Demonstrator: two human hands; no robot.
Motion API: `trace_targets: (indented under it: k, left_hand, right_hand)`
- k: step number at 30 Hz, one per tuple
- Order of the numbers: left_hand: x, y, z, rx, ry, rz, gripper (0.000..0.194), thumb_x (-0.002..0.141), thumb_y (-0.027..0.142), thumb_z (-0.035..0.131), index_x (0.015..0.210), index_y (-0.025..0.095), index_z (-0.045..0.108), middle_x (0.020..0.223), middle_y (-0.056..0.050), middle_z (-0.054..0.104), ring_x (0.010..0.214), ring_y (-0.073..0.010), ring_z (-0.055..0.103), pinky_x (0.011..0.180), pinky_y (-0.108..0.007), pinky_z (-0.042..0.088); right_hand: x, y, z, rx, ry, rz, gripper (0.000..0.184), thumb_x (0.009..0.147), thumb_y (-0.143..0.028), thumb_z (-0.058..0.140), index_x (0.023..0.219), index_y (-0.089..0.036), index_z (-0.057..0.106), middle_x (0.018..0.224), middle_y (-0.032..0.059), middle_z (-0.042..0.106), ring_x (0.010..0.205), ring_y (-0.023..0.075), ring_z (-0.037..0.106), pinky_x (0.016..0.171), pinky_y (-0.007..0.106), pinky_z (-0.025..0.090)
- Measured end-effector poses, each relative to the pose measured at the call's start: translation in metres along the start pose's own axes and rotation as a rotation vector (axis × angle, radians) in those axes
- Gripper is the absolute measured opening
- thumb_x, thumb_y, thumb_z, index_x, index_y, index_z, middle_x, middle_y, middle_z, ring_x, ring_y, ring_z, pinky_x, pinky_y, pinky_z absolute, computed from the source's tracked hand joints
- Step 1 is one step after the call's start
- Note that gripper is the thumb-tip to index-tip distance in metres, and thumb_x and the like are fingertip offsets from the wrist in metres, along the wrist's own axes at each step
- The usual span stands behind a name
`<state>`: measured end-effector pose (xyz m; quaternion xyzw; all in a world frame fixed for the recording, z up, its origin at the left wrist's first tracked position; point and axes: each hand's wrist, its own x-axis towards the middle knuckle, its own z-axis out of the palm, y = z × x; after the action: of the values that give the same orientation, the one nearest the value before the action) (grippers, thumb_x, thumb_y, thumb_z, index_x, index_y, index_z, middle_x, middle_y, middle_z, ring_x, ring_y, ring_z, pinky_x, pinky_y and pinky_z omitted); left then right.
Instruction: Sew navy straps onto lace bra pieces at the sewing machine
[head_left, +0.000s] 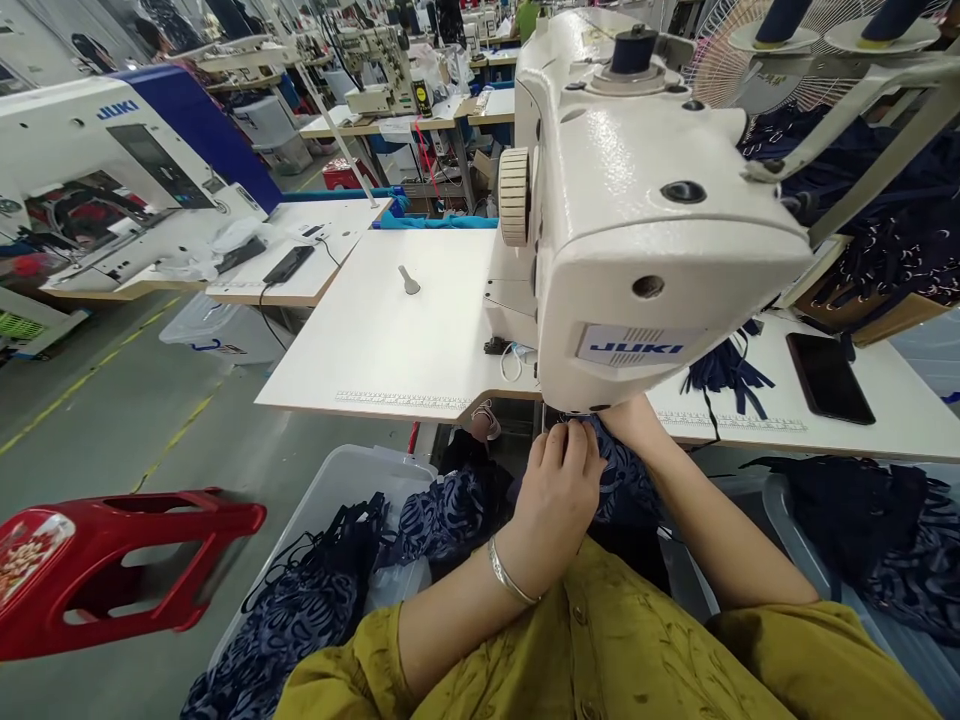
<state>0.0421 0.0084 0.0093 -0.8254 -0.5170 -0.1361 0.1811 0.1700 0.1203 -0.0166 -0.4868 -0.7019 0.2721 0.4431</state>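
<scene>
A white sewing machine [652, 250] marked JUKI stands in front of me, its head hiding the needle area. My left hand [562, 490], with a silver bangle at the wrist, is closed, fingers curled over the edge of a navy patterned garment [624, 475] at the front of the machine. My right hand [622, 418] reaches under the machine head beside it; its fingers are out of sight. The garment hangs down into my lap between my forearms.
More navy garments [315, 590] fill a clear plastic bin [349, 465] at left; others [885, 540] lie at right. On the white table [420, 330] are a phone [830, 378] and navy strips [727, 375]. A red stool [135, 560] is on the floor.
</scene>
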Motion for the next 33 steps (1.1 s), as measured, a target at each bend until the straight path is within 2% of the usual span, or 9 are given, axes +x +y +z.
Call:
trace_targets:
  k: [12, 16, 19, 20, 22, 24, 26, 30, 33]
  left_hand:
    - [-0.004, -0.001, -0.004, -0.032, 0.005, -0.048, 0.037, 0.098, 0.029, 0.043, 0.127, 0.008, 0.055, 0.120, -0.014, 0.061, 0.109, -0.0252, 0.057, 0.090, -0.039, 0.048]
    - [-0.012, -0.009, 0.004, -0.315, 0.134, -0.105, 0.033, 0.094, 0.030, 0.051, 0.123, 0.013, 0.053, 0.118, -0.014, 0.060, 0.111, -0.0262, 0.056, 0.093, -0.044, 0.047]
    - [-0.020, -0.023, 0.019, -0.687, 0.278, -0.383, 0.035, 0.093, 0.036, 0.052, 0.120, 0.014, 0.048, 0.118, -0.017, 0.055, 0.111, -0.0258, 0.054, 0.092, -0.043, 0.047]
    - [-0.023, -0.030, 0.024, -0.825, 0.262, -0.481, 0.034, 0.094, 0.038, 0.049, 0.118, 0.014, 0.048, 0.113, -0.015, 0.056, 0.105, -0.0237, 0.056, 0.088, -0.040, 0.049]
    - [-0.030, -0.048, 0.030, -1.068, 0.069, -0.621, 0.034, 0.097, 0.045, 0.038, 0.103, 0.017, 0.055, 0.092, -0.007, 0.060, 0.085, -0.0190, 0.058, 0.074, -0.032, 0.049]
    - [-0.040, -0.070, 0.034, -1.193, -0.189, -0.652, 0.047, 0.093, 0.057, 0.036, 0.074, 0.018, 0.054, 0.067, 0.000, 0.051, 0.065, -0.0152, 0.050, 0.060, -0.026, 0.042]
    - [-0.055, -0.093, 0.036, -1.221, -0.359, -0.635, 0.055, 0.086, 0.065, 0.043, 0.057, 0.019, 0.041, 0.056, 0.004, 0.036, 0.055, -0.0114, 0.037, 0.051, -0.024, 0.031]
    - [-0.091, -0.139, 0.037, -1.182, -0.440, -0.694, 0.054, 0.080, 0.066, 0.053, 0.055, 0.019, 0.042, 0.056, 0.005, 0.036, 0.054, -0.0106, 0.034, 0.051, -0.023, 0.029]
    - [-0.112, -0.161, 0.038, -1.180, -0.358, -0.767, 0.043, 0.073, 0.059, 0.067, 0.061, 0.018, 0.058, 0.066, 0.001, 0.054, 0.065, -0.0141, 0.048, 0.061, -0.024, 0.040]
  right_hand:
    - [0.004, 0.016, 0.006, 0.051, -0.062, -0.024, 0.038, 0.085, -0.039, 0.054, 0.119, -0.023, 0.063, 0.113, 0.0084, 0.071, 0.115, 0.0298, 0.059, 0.095, 0.046, 0.051]
    - [0.004, 0.012, 0.006, 0.036, -0.047, -0.037, 0.038, 0.082, -0.032, 0.053, 0.116, -0.020, 0.064, 0.110, 0.0109, 0.071, 0.111, 0.0297, 0.062, 0.094, 0.046, 0.051]
    - [0.005, 0.006, 0.004, 0.081, -0.073, -0.027, 0.043, 0.081, -0.032, 0.055, 0.122, -0.018, 0.062, 0.108, 0.0126, 0.072, 0.104, 0.0300, 0.065, 0.093, 0.048, 0.050]
    - [0.005, 0.003, 0.003, 0.098, -0.082, -0.014, 0.046, 0.081, -0.033, 0.056, 0.124, -0.018, 0.060, 0.109, 0.0128, 0.071, 0.102, 0.0301, 0.065, 0.092, 0.048, 0.051]
    - [0.005, -0.004, 0.001, 0.140, -0.096, 0.009, 0.050, 0.081, -0.036, 0.058, 0.128, -0.019, 0.058, 0.113, 0.0134, 0.070, 0.101, 0.0303, 0.066, 0.091, 0.048, 0.051]
    - [0.004, -0.011, -0.002, 0.200, -0.101, 0.009, 0.053, 0.081, -0.040, 0.059, 0.130, -0.018, 0.057, 0.118, 0.0139, 0.068, 0.103, 0.0306, 0.065, 0.093, 0.048, 0.050]
    - [0.003, -0.018, -0.003, 0.259, -0.092, 0.008, 0.055, 0.082, -0.044, 0.059, 0.130, -0.018, 0.057, 0.121, 0.0139, 0.067, 0.108, 0.0309, 0.063, 0.096, 0.047, 0.048]
    - [0.000, -0.021, -0.001, 0.317, -0.050, 0.052, 0.053, 0.083, -0.046, 0.057, 0.129, -0.019, 0.058, 0.119, 0.0124, 0.067, 0.113, 0.0314, 0.060, 0.099, 0.049, 0.045]
    - [-0.006, -0.015, 0.004, 0.346, -0.007, 0.091, 0.049, 0.085, -0.048, 0.054, 0.125, -0.020, 0.062, 0.114, 0.0108, 0.070, 0.116, 0.0309, 0.058, 0.104, 0.050, 0.040]
